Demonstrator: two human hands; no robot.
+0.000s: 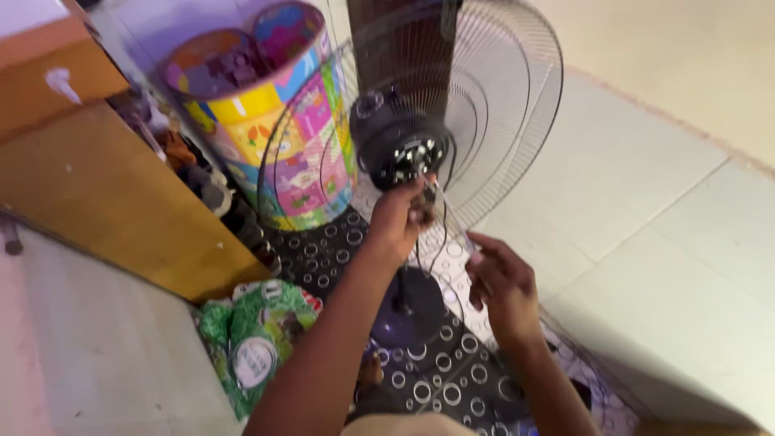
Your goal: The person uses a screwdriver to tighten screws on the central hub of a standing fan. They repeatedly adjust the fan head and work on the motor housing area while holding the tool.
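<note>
Our left hand (pixel 401 216) pinches the fan motor (pixel 401 145) behind its wire grille (pixel 517 97); our right hand (pixel 502 287) hovers half-curled, holding nothing

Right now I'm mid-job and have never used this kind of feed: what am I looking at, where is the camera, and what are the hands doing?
There is one picture, from a camera worn on a person's head, looking down at their two bare hands. The left hand reaches to the dark motor housing of a standing fan and pinches something small there; the blur hides what. The right hand hovers lower, fingers loosely curled, holding nothing that I can make out. Behind the motor is the wire fan guard; below is the fan's round purple base on a dark ring-patterned mat. Left stand a colourful cylindrical bin, a wooden cabinet and a green packet.
</note>
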